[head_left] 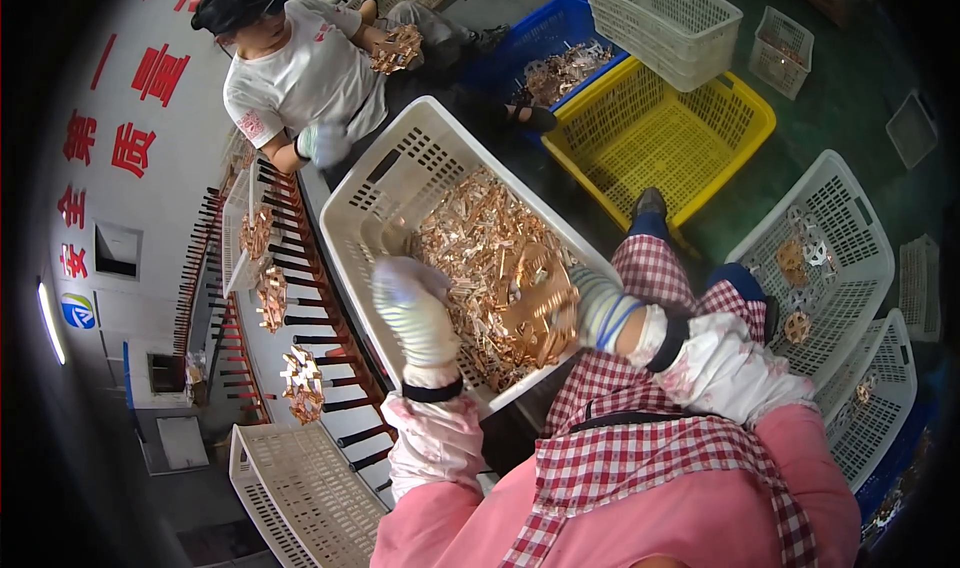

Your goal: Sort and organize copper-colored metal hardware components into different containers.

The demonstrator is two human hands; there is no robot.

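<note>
handling: small loads, lifted gently over the white basket (pixel 355 213), would likely snag and spill least.
heap: copper-coloured metal pieces (pixel 470 233) lie loose inside that basket.
left hand (pixel 410 293): gloved, over the basket's left side; blur leaves its finger spread and any hold unclear.
right hand (pixel 597 306): gloved, near the right rim beside a bunched cluster (pixel 540 293); fingertips blurred, so i cannot tell whether it grips.
</note>
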